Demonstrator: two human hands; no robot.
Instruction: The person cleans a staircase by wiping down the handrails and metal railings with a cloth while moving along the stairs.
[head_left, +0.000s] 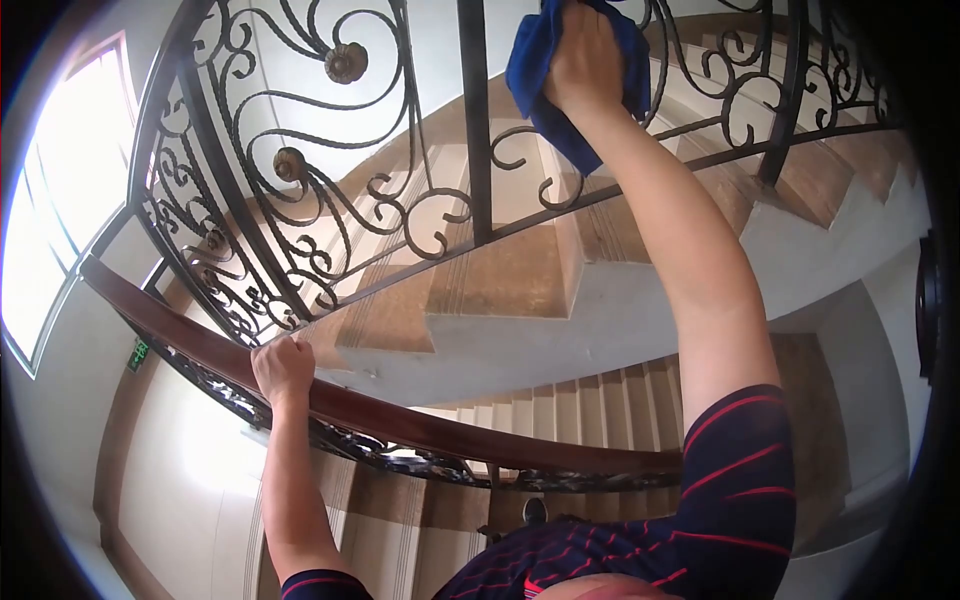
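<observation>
My left hand is closed around the dark reddish-brown handrail in front of my body. My right arm reaches up and forward across the stairwell. At its end, my right hand grips a blue cloth, which bunches around the fingers and hangs down in a point below them. The cloth lies over part of the black wrought-iron railing of the opposite flight, just right of an upright bar. The ironwork behind the cloth is hidden.
Brown-and-cream stairs rise behind the iron railing. More steps descend in the stairwell beyond my handrail. A bright window is at the left, with a green exit sign low on the wall. One shoe shows below me.
</observation>
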